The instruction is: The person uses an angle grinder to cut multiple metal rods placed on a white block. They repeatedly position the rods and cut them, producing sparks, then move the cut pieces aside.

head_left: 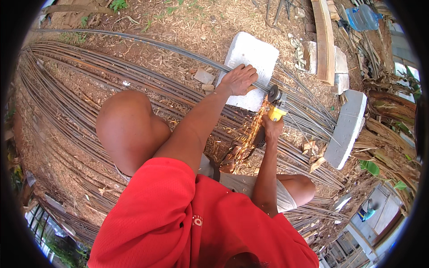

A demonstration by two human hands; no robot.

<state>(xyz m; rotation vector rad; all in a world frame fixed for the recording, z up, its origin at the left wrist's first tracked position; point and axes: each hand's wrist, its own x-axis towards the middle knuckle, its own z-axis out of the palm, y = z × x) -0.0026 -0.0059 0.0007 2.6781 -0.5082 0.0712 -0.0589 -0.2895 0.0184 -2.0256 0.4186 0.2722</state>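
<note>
My left hand (239,79) grips a bundle of long steel rods (187,54) where they cross a white block (249,49). Just right of that hand, the dark disc of a yellow angle grinder (277,114) meets the rods, and orange sparks (249,138) stream down from it toward my lower body. My right hand (271,128) is closed around the grinder's body, below the disc.
Many more rusty rods (67,58) fan across soil and dry chips. At right lie a grey slab (344,129), a wooden plank (322,40), a blue water jug (362,18) and dried leaves (386,107). A person (368,211) is farther off at lower right.
</note>
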